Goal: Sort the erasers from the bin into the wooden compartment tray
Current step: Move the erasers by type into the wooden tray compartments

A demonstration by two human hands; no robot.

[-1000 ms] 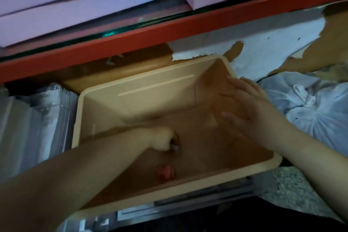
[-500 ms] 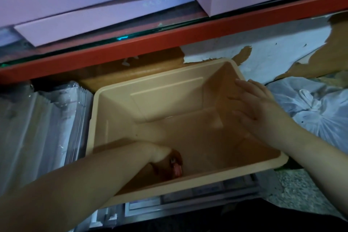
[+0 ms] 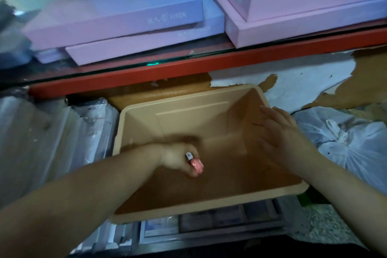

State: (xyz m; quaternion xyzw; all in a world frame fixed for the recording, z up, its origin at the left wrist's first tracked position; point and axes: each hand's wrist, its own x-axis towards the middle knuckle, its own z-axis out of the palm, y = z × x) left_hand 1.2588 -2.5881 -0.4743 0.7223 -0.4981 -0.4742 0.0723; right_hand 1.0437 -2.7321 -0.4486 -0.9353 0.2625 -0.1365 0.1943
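- Our left hand (image 3: 178, 159) is curled inside the bin (image 3: 189, 98); it grips a pink eraser (image 3: 197, 167) and a small white piece (image 3: 189, 156)
- Our right hand (image 3: 278, 132), to its right, lies flat on the bin wall; the fingers are straight

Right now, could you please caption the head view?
Left hand grips pink eraser inside beige bin; right hand rests on its wall.

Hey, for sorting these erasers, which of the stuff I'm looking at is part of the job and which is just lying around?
Part of the job: beige bin, pink eraser gripped by the left hand, right hand resting on the bin's wall. The wooden tray is not in view.

Lying about: purple boxes, pink boxes, white plastic bag, clear plastic packets.
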